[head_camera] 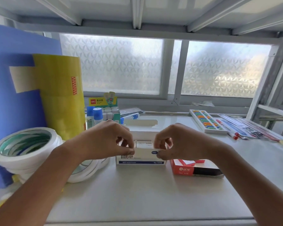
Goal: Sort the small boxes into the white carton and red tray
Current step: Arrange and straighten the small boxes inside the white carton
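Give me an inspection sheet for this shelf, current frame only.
Surface: pale shelf top, bare in front.
Job's things: white carton centre, small boxes inside; red tray beside it on the right.
Clutter: tape rolls, yellow roll, glue sticks, abacus, pens.
Grip: left hand and right hand each pinch the carton's upper front edge.
Cables: nothing seen.
Surroundings: frosted window, shelf frame overhead.

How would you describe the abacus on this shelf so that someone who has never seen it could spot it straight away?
Start at the frosted patterned window behind the pale shelf surface, then look below its right-hand pane. There a long white-framed abacus lies flat and angled, beside red-capped markers and flat packets. Its rows of small blue, green, orange and yellow beads set it apart.
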